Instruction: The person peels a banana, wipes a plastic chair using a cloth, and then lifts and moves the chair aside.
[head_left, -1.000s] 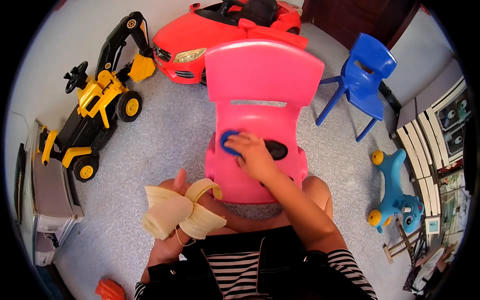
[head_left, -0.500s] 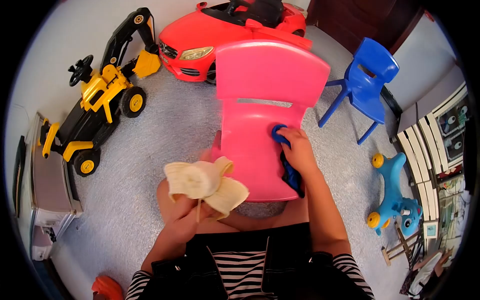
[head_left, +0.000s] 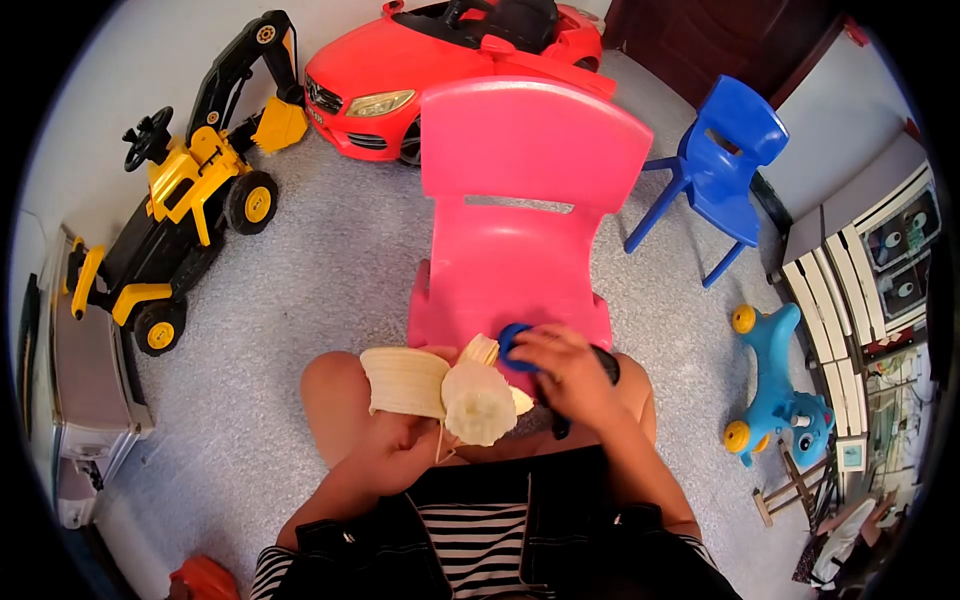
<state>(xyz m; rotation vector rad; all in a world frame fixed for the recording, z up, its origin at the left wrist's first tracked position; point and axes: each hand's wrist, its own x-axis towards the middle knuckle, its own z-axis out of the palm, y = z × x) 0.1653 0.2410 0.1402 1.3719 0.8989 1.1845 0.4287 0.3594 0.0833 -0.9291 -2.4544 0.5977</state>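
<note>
A partly peeled banana (head_left: 480, 405), its peel flaps hanging outward, is held upright in my left hand (head_left: 395, 450) above my lap. Close beside it on the right, my right hand (head_left: 568, 375) has its fingers on a blue ring-shaped object (head_left: 516, 348) near the front edge of the pink chair (head_left: 515, 265). A black object (head_left: 606, 364), partly hidden by my right hand, shows behind and below that hand. What it is I cannot make out.
A yellow and black toy excavator (head_left: 180, 200) stands at the left and a red toy car (head_left: 400, 75) behind the chair. At the right are a blue chair (head_left: 725, 170), a blue ride-on toy (head_left: 775, 380) and white drawers (head_left: 835, 300). An orange-red bag (head_left: 203, 580) lies lower left.
My right hand has moved with the blue and black objects from the seat's right side toward the banana and my lap. My left hand has turned the banana and shifted slightly.
</note>
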